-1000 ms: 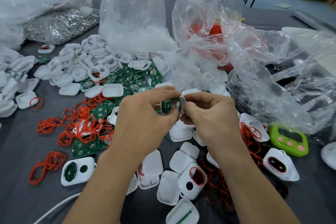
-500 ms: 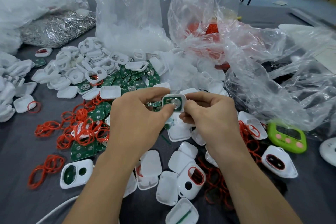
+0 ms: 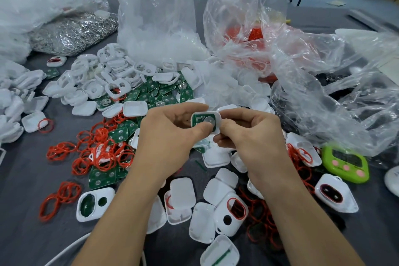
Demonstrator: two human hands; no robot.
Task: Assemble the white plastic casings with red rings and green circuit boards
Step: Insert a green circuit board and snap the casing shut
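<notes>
Above the table's middle, both hands hold one white casing (image 3: 217, 118) with a green circuit board (image 3: 197, 119) and a round silver cell seated inside it. My left hand (image 3: 166, 136) grips its left side, thumb pressing on the board. My right hand (image 3: 248, 134) pinches its right edge. Loose red rings (image 3: 95, 151) lie tangled at the left over green boards (image 3: 101, 176). More boards (image 3: 155, 91) are heaped behind the hands. White casing halves (image 3: 90, 80) are piled at the back left, and others (image 3: 203, 220) lie in front of my wrists.
Clear plastic bags stand behind: one with white parts (image 3: 159, 28), one with red rings (image 3: 248, 34), a crumpled one (image 3: 336, 97) at the right. A bag of silver metal pieces (image 3: 71, 34) lies back left. A green timer (image 3: 345, 161) sits at the right on the grey table (image 3: 26, 179).
The casing has turned in my hands so its open side with the board faces up, and my left thumb has come onto the board. The view shifted slightly.
</notes>
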